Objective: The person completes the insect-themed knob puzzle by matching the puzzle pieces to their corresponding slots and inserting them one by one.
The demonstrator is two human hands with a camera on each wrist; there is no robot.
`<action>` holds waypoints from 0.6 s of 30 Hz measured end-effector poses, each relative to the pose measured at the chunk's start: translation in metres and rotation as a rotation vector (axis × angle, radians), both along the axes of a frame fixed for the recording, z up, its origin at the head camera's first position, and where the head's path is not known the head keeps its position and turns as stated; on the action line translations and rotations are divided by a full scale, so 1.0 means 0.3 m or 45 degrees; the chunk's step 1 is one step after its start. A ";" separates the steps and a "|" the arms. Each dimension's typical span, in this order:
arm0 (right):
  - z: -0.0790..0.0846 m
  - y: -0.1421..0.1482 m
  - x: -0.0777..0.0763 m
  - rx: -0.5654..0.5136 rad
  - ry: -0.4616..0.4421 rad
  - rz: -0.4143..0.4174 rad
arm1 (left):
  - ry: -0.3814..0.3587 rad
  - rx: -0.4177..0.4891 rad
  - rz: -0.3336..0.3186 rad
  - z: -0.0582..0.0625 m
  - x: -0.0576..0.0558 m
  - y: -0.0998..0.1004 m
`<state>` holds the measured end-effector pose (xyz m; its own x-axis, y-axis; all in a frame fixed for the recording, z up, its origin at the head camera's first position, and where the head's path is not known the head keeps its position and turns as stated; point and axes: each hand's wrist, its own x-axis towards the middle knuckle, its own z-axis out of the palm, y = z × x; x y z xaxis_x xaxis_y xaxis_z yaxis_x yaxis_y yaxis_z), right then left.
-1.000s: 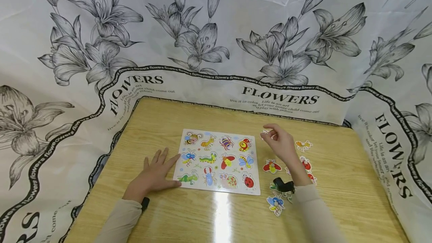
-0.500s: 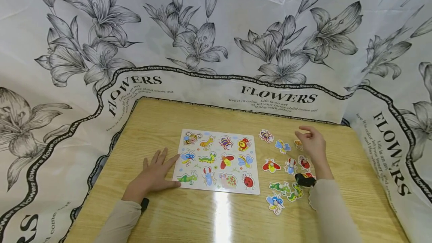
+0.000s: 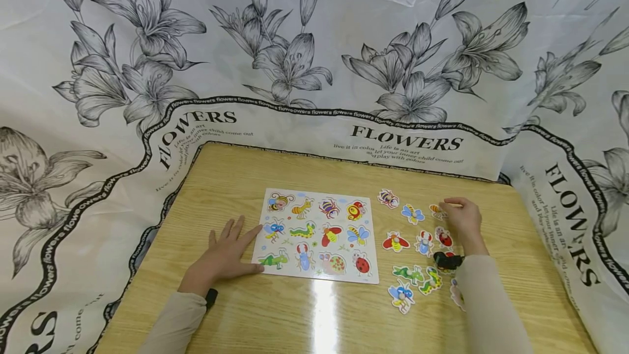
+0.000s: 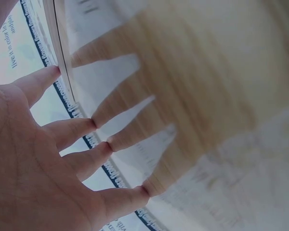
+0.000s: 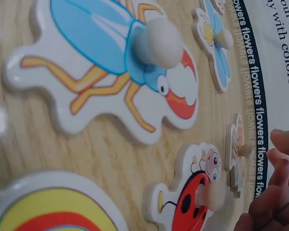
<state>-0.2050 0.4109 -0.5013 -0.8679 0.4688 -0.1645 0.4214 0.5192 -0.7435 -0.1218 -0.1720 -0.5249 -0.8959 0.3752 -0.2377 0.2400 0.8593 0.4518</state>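
A white insect puzzle board (image 3: 315, 277) lies on the wooden table. My left hand (image 3: 223, 255) is spread flat beside it, thumb and index finger at its left edge. In the left wrist view the straight fingers (image 4: 70, 132) touch the tabletop. At the right, my right hand (image 3: 464, 218) is over an orange ant puzzle piece (image 3: 436, 211). In the right wrist view its loosely bent fingers (image 5: 284, 142) are close to the knob of that ant piece (image 5: 235, 144), with a small gap showing. Nearby are a ladybug piece (image 5: 190, 202) and a blue beetle piece (image 5: 106, 53).
More knobbed pieces lie right of the board, among them a spider (image 3: 388, 198), a blue-winged bee (image 3: 411, 213), a red-winged bug (image 3: 395, 241), a grasshopper (image 3: 407, 273), a caterpillar (image 3: 431, 281) and a mosquito (image 3: 401, 296). Flower-printed cloth (image 3: 295, 92) surrounds the table.
My right hand has moved right from the spider piece to the orange ant piece, then a little lower, uncovering the pieces between. The left hand and the board have stayed in place.
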 end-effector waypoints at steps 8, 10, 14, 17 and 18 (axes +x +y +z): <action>-0.026 0.014 0.002 0.004 -0.072 -0.039 | -0.002 0.003 0.004 -0.002 -0.001 0.001; -0.030 0.013 0.002 0.000 -0.084 -0.032 | -0.001 0.002 0.004 -0.003 -0.001 0.001; -0.038 0.008 0.000 -0.021 -0.098 -0.040 | 0.004 -0.001 0.001 -0.002 -0.002 0.001; -0.047 0.007 -0.004 -0.027 -0.107 -0.057 | 0.005 0.004 0.000 -0.001 -0.002 0.000; -0.049 0.006 -0.004 -0.037 -0.107 -0.064 | 0.004 0.004 0.000 -0.001 -0.002 0.000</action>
<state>-0.2063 0.4127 -0.5160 -0.8261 0.5052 -0.2496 0.5076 0.4747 -0.7190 -0.1224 -0.1719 -0.5253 -0.8966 0.3762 -0.2338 0.2414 0.8576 0.4540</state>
